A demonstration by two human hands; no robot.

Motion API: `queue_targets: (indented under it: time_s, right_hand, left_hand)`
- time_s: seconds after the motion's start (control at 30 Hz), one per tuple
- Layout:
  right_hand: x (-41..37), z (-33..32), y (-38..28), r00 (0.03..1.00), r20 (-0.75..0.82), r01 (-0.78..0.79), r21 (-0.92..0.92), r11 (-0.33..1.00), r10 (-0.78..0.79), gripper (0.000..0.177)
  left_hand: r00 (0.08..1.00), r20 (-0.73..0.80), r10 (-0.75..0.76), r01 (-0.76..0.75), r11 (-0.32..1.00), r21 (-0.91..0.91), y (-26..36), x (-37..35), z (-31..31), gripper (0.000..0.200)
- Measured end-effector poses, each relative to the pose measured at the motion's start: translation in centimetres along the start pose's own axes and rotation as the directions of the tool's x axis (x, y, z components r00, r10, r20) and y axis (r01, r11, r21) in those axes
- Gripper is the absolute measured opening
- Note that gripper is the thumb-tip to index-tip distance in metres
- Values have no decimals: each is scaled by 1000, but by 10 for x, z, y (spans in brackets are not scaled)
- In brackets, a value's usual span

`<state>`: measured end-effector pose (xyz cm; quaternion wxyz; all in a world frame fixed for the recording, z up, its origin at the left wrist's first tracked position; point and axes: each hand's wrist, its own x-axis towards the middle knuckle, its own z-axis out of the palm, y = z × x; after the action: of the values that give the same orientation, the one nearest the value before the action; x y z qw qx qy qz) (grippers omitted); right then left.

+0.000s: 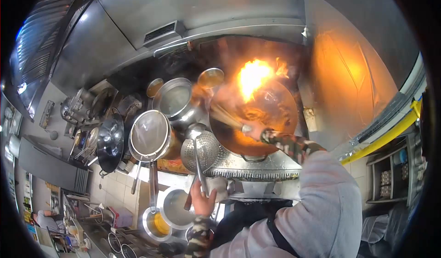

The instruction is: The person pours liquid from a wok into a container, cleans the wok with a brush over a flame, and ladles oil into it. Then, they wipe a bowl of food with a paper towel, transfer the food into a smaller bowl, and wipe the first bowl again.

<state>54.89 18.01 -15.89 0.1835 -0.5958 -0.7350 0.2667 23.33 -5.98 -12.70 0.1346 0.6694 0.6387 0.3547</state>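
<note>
- The right hand [251, 130] reaches out over the wok [275, 111], fingers closed round the end of a bamboo brush [225, 115]. The bristles lie inside the pan, towards its left side.
- A tall flame [252, 76] stands at the far rim of the wok and throws orange light on the steel wall [353, 74] to the right.
- The left hand [202, 202], nearer and further left, is wrapped round a long steel handle [197, 166]. This runs up to a perforated skimmer [206, 150] lying just beside the wok's left edge.
- Further left stand a mesh strainer [150, 136] and a steel pot [174, 99]. Near the left hand are a steel bowl [177, 207] and a tub of yellow liquid [158, 223].
- I'd worry first about the camouflage sleeve [287, 142]. It hangs over the hot pan, and a flare towards the near side could catch the cloth.
- Dry bamboo that close to the flame could scorch or light if the brush strays to the far rim.
- A hard sweep could throw hot liquid over the left edge onto the skimmer and the left hand.
- With eyes on the fire, the left grip could tip the skimmer off its rest.
</note>
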Motion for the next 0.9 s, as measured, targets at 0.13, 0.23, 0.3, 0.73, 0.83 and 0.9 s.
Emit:
queue_targets:
  time_s: [0.13, 0.23, 0.3, 0.73, 0.83, 0.9]
  right_hand:
    - [22, -51, 45, 977, -42, -212, -263, 941, 208, 42]
    - [48, -30, 47, 881, -211, -454, -125, 882, 423, 39]
    - [12, -10, -15, 976, 10, -215, -148, 965, 218, 46]
    - [18, -64, 36, 952, -247, -285, -499, 818, 181, 45]
    - [-66, -47, -59, 939, 329, -15, -243, 970, 97, 58]
    - [-86, -66, -49, 895, 429, 170, -76, 983, -121, 70]
  left_hand:
    - [933, -44, -358, 329, 895, -303, -25, -36, -23, 49]
    - [936, 79, -342, 344, 850, -400, -13, -48, -17, 41]
    - [935, 175, -308, 354, 828, -435, 12, -47, -23, 37]
    - [903, 375, -211, 403, 721, -564, 15, -55, 8, 35]
    - [881, 472, 37, 198, 876, -439, 49, -35, -3, 34]
    - [906, 417, -80, 266, 871, -412, 34, -44, 8, 32]
